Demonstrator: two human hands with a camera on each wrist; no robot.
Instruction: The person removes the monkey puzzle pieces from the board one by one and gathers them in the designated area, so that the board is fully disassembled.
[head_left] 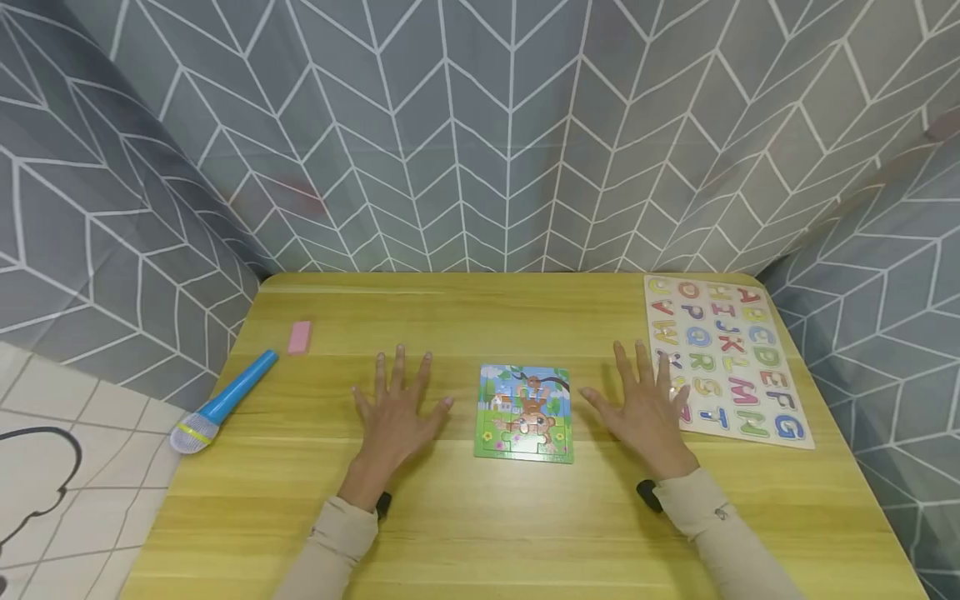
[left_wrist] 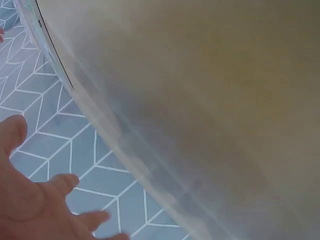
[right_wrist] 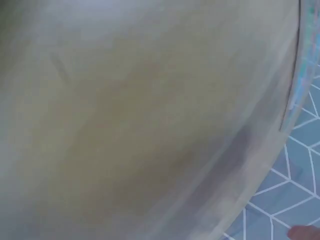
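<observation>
The puzzle (head_left: 523, 414) lies flat on the table (head_left: 517, 533), approx. midway betw. L hand (head_left: 395, 421) and R hand (head_left: 647, 421). It is nearly square, so no clear long axis. R hand is the nearer one: its thumb is just beside the puzzle's edge, while L thumb leaves a bit wider gap. Both hands are palm down, fingers straight and well spread, holding nothing. R outer fingers overlap the alphabet board (head_left: 751, 367); contact I can't tell.
</observation>
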